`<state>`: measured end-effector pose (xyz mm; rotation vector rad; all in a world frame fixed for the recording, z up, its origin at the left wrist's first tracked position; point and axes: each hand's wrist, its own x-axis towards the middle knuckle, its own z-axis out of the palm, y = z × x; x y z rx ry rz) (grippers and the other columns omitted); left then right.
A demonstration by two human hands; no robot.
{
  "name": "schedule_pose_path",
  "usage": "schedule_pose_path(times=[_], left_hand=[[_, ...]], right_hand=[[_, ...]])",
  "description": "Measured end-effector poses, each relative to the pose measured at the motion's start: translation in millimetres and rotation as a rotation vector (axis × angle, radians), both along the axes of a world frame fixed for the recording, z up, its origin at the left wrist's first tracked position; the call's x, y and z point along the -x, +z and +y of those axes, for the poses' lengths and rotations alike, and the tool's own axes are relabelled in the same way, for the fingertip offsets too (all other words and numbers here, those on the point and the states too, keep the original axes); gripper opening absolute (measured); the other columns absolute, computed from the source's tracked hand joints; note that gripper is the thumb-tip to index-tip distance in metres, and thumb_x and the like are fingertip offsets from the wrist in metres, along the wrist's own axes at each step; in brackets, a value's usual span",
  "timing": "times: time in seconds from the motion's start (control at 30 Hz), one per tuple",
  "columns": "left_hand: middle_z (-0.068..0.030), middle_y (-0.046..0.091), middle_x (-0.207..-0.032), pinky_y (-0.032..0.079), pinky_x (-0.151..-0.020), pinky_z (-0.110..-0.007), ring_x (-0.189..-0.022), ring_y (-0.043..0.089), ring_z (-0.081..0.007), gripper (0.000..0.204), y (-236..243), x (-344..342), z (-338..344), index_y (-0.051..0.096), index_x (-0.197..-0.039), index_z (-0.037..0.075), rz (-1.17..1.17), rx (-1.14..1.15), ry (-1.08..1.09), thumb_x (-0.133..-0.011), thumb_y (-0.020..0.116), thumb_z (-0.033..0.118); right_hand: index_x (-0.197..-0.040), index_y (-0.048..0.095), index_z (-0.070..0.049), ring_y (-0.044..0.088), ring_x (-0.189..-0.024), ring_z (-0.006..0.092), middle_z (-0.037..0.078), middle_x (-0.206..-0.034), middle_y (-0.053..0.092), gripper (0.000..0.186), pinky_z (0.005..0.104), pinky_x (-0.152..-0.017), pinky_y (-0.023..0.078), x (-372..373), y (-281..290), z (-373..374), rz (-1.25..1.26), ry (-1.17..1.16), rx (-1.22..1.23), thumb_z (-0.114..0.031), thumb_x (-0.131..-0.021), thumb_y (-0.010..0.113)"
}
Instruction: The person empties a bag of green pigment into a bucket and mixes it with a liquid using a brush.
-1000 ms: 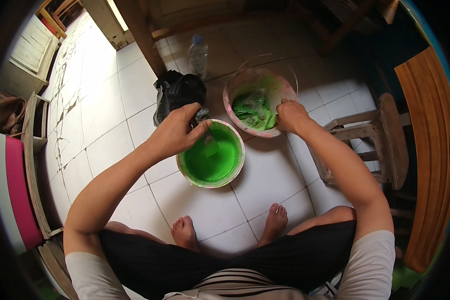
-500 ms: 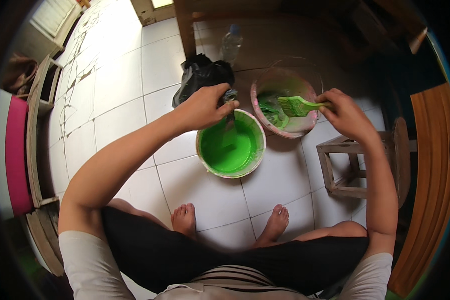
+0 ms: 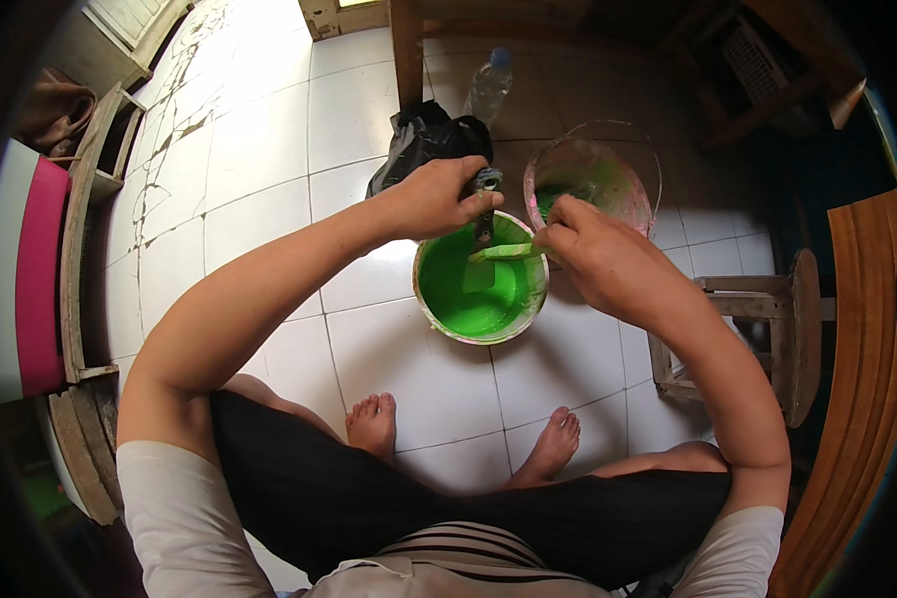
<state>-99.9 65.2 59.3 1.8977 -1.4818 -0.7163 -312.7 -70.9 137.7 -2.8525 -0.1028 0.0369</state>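
Observation:
A white bucket [image 3: 538, 304] of bright green paint [image 3: 473, 304] stands on the floor in front of me. At its far rim my left hand [image 3: 444, 199] is closed round a dark, paint-smeared tool [image 3: 484, 229], upright, with a worn upper end; its exact kind I cannot make out. My right hand [image 3: 593, 244] grips a green-coated paintbrush [image 3: 508, 252], seen edge-on above the paint, its head close to the dark tool's lower end. Behind that hand a second, pink-stained pail [image 3: 636, 189] with a wire handle has green paint inside; the hand partly covers it.
A black plastic bag [image 3: 429, 140] and a clear bottle with a blue cap [image 3: 489, 90] stand behind the bucket. To the right are a wooden stool [image 3: 797, 339] and a brown wooden panel [image 3: 857, 379]. My bare feet [image 3: 558, 439] rest on white tiles.
My right hand has brought the paintbrush leftward from the pink-stained pail to over the green paint bucket. My left hand still grips the dark tool at the rim. The view has shifted slightly.

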Motion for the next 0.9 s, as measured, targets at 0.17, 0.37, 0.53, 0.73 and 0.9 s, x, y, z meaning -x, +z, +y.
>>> schedule_pose_path(times=[0.17, 0.37, 0.53, 0.73, 0.9], left_hand=[[-0.0156, 0.067, -0.08, 0.05, -0.068, -0.036, -0.075, 0.069, -0.0239, 0.036, -4, -1, -1, 0.054, -0.103, -0.001, 0.042, -0.005, -0.027, -0.098, 0.062, 0.034], [-0.0154, 0.068, -0.079, 0.051, -0.069, -0.037, -0.076, 0.07, -0.0237, 0.037, -4, -4, -1, 0.054, -0.104, -0.001, 0.018, 0.007, -0.03, -0.098, 0.062, 0.035], [-0.0151, 0.068, -0.078, 0.051, -0.068, -0.037, -0.076, 0.07, -0.0247, 0.039, -2, -13, 0, 0.054, -0.104, -0.001, -0.014, 0.029, -0.019, -0.098, 0.061, 0.037], [-0.0132, 0.065, -0.075, 0.049, -0.066, -0.038, -0.072, 0.067, -0.0241, 0.04, -6, -15, 0, 0.054, -0.103, 0.0, -0.025, 0.029, -0.014, -0.098, 0.061, 0.038], [-0.0132, 0.065, -0.076, 0.049, -0.065, -0.036, -0.074, 0.068, -0.0219, 0.037, 2, -7, -3, 0.054, -0.103, 0.0, -0.018, -0.031, -0.036, -0.098, 0.061, 0.036]], right_hand=[[-0.1, 0.06, 0.0, 0.06, -0.097, 0.0341, 0.015, -0.103, 0.055, 0.018, 0.0437, -0.08, 0.051, -6, -23, 7, 0.049, 0.048, 0.032, 0.002, -0.083, 0.056], [-0.1, 0.059, 0.002, 0.059, -0.102, 0.0346, 0.016, -0.106, 0.056, 0.017, 0.043, -0.085, 0.052, 2, -55, 17, 0.084, 0.089, 0.013, 0.002, -0.084, 0.054], [-0.101, 0.06, 0.001, 0.06, -0.1, 0.0352, 0.016, -0.108, 0.057, 0.018, 0.0442, -0.085, 0.051, 3, -36, 18, 0.147, 0.092, 0.003, 0.002, -0.083, 0.055], [-0.096, 0.059, 0.002, 0.06, -0.102, 0.0328, 0.015, -0.106, 0.056, 0.017, 0.0427, -0.084, 0.052, -4, 8, 19, 0.058, 0.011, 0.016, 0.004, -0.08, 0.056], [-0.1, 0.06, 0.0, 0.06, -0.099, 0.0344, 0.016, -0.106, 0.056, 0.02, 0.043, -0.082, 0.052, -7, -31, 11, 0.032, 0.071, 0.032, 0.003, -0.081, 0.056]])
